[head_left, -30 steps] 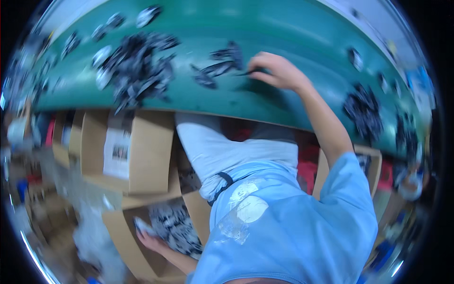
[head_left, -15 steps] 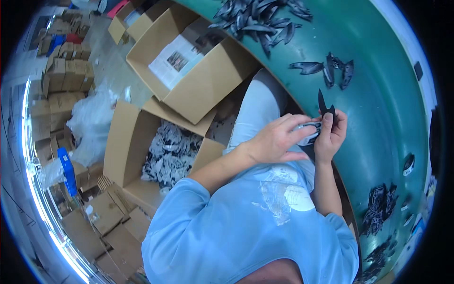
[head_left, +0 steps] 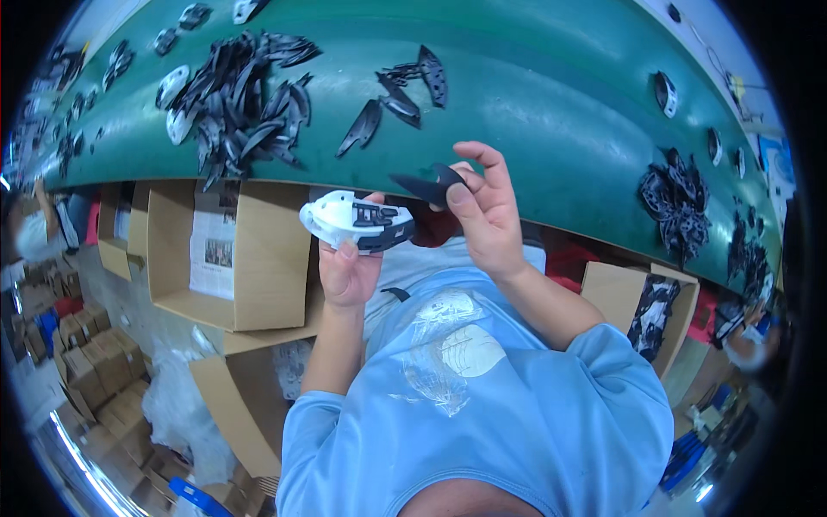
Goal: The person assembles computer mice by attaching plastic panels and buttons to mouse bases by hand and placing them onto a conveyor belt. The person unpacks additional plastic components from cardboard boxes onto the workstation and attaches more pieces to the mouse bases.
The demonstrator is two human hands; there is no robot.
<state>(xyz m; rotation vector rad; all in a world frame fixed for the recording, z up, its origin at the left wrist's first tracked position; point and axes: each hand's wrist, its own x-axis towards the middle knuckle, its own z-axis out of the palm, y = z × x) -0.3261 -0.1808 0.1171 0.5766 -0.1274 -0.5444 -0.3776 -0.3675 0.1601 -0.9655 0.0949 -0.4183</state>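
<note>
My left hand is closed round a white-and-black plastic shell with a rounded, pointed end, held level over my lap near the table edge. My right hand pinches a black pointed plastic piece between thumb and fingers, its tip toward the left and its index finger raised. The two parts are close but look apart. Beyond them on the green table lie several loose black pieces. Farther left is a big heap of black curved pieces, with white shells at its side.
A cardboard box with printed sheets stands left of my legs, and another open box nearer me. Black parts are heaped on the table at right, above a box of dark parts. Other people show at both side edges.
My view has swung from the boxes at left toward the table. My hands have moved apart, uncovering the white-and-black shell in my left, and the black piece has tipped from upright to sideways.
</note>
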